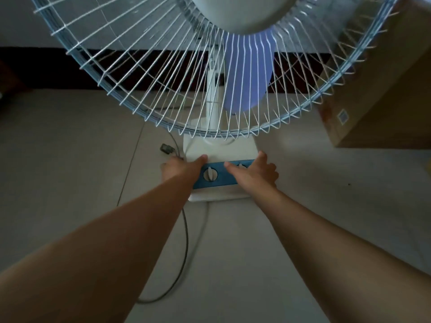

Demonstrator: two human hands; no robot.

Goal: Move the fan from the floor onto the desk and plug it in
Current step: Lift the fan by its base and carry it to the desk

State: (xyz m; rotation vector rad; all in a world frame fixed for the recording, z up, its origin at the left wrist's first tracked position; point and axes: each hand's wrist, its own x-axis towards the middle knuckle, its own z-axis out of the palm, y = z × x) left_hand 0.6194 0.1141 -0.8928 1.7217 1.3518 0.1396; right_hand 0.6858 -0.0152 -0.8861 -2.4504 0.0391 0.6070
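Fan (219, 150): white table model with a wire guard and a blue blade, standing upright on the floor (70, 159), centre of view.
Base: square and white, with a blue control strip (221, 177) across its near side; one white knob (210, 175) shows fully, a second is partly hidden under the right hand.
Left hand (179, 167): at 9 o'clock of the base, thumb laid on top, fingers wrapped round the left edge and hidden below it.
Right hand (255, 173): at 3 o'clock of the base, fingers curled over the right edge, thumb stretched along the blue strip.
Cord (185, 241): grey, loops across the floor at 6 o'clock of the base.
Plug (166, 149): dark, lies on the floor just beside the base at 10 o'clock.
Cardboard box (382, 96): at 2 o'clock of the base, on the floor, partly behind the guard.
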